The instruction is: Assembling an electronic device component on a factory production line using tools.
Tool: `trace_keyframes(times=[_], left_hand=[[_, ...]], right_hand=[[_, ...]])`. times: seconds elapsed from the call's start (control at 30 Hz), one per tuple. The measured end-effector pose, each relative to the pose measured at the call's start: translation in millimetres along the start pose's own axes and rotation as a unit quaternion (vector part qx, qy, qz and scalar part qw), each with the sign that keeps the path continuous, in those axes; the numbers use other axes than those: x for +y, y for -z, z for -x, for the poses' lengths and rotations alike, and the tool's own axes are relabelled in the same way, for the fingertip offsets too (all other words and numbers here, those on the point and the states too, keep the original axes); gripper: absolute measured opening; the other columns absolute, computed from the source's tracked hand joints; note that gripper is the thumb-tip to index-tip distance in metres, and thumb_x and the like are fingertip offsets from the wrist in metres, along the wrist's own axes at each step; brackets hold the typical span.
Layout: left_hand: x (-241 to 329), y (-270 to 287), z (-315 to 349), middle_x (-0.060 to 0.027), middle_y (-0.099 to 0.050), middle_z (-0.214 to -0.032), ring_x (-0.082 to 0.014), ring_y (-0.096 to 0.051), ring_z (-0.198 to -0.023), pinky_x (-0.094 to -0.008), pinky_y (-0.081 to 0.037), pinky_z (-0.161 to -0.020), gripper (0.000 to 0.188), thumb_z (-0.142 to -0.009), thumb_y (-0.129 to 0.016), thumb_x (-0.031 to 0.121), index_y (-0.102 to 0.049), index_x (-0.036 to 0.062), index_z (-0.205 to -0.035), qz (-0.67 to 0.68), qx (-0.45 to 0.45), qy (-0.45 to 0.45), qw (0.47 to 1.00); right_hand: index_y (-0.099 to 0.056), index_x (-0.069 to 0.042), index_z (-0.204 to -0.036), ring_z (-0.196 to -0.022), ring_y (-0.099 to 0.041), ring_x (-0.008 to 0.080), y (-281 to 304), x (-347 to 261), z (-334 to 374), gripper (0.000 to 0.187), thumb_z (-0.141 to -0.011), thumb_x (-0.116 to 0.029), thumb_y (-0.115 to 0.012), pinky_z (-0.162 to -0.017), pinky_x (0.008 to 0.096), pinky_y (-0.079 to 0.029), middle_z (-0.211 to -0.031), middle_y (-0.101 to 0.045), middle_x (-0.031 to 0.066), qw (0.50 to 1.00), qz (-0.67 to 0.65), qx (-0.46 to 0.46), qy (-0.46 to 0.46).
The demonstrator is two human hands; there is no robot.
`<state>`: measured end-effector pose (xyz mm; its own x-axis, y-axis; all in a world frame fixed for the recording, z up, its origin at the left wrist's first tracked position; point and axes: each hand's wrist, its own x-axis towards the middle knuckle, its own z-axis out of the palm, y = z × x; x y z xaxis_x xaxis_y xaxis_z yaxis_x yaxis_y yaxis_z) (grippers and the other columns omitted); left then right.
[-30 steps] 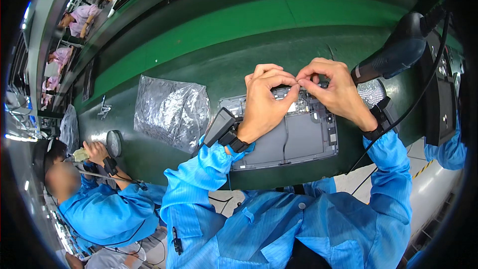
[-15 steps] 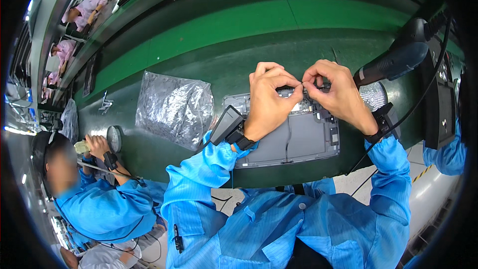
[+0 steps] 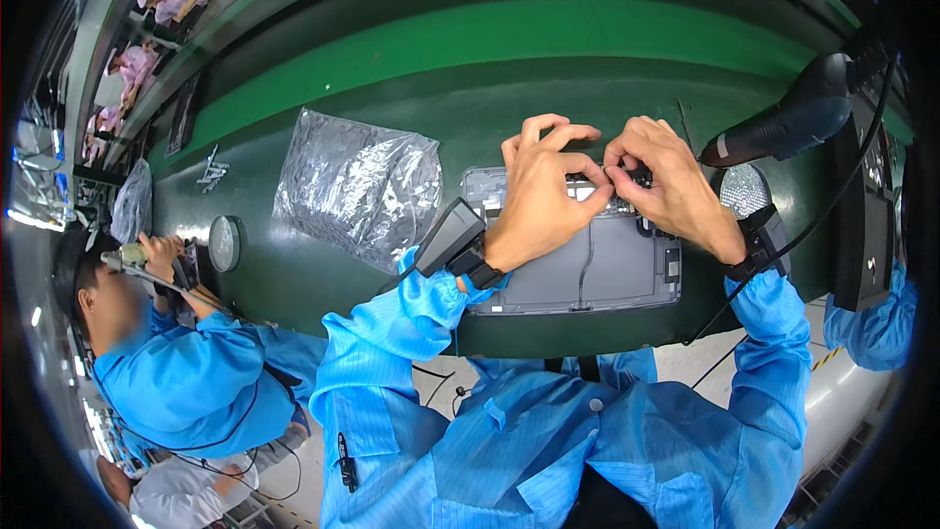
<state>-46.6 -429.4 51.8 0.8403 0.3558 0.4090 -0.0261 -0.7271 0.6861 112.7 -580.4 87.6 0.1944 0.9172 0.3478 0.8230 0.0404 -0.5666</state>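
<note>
A grey laptop base [image 3: 529,284] with its inside exposed lies on the green bench in front of me. Over its far edge, my left hand [image 3: 550,198] curls thumb and index finger into a pinch, the other fingers lifted apart. Close beside it, the thumb and index finger of my right hand [image 3: 676,186] are pinched together, their tips almost meeting the left ones. Whatever lies between the fingertips is too small to make out. A thin dark cable [image 3: 587,264] runs down the middle of the base. My hands hide part of the components along the far edge.
A crumpled clear plastic bag [image 3: 357,186] lies left of the base. At right are a black tool [image 3: 783,122] with a cord, a round silvery dish [image 3: 744,192] and a black tray [image 3: 867,245]. A co-worker [image 3: 186,362] in blue holds a tool at left, near another round dish [image 3: 224,243].
My left fingers have spread a little and the fingertips of both hands have parted slightly. The view has shifted a little. The co-worker's hands have moved up toward the head.
</note>
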Motion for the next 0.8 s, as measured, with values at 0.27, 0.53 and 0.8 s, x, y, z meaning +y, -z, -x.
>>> trace_keyframes(times=[0.27,0.53,0.8], left_hand=[[1.0,16.1,18.5,-0.0083,-0.073,-0.131,-0.0284,-0.063,-0.128,-0.0499,-0.037,-0.113,0.027,-0.081,-0.088,0.02,-0.082,0.0091,-0.105,-0.072,-0.011,-0.029,0.997],[-3.6,15.0,26.1,-0.0112,-0.076,-0.126,-0.0279,-0.07,-0.117,-0.0502,-0.04,-0.113,0.038,-0.084,-0.087,0.022,-0.081,0.0063,-0.119,-0.077,0.003,-0.066,0.995],[-5.0,13.3,27.8,-0.0128,-0.076,-0.125,-0.0278,-0.07,-0.115,-0.0513,-0.042,-0.113,0.036,-0.087,-0.085,0.023,-0.082,0.0069,-0.12,-0.088,0.006,-0.091,0.992]], right_hand=[[-0.066,-0.004,-0.092,-0.081,-0.061,0.0266,-8.2,-3.7,-3.5,0.011,-0.085,-0.003,-0.074,-0.079,0.0387,-0.043,-0.085,-0.06,0.0087,0.999,0.021,-0.021,-0.021],[-0.069,0.0,-0.094,-0.076,-0.065,0.0276,-12.5,-4.4,-11.1,0.009,-0.086,0.0,-0.074,-0.071,0.039,-0.054,-0.087,-0.065,0.0113,0.998,0.009,0.001,-0.059],[-0.069,0.001,-0.094,-0.075,-0.069,0.0302,-7.8,-12.0,-19.8,0.009,-0.087,0.001,-0.074,-0.069,0.0402,-0.055,-0.087,-0.067,0.0131,0.997,0.046,-0.027,-0.055]])
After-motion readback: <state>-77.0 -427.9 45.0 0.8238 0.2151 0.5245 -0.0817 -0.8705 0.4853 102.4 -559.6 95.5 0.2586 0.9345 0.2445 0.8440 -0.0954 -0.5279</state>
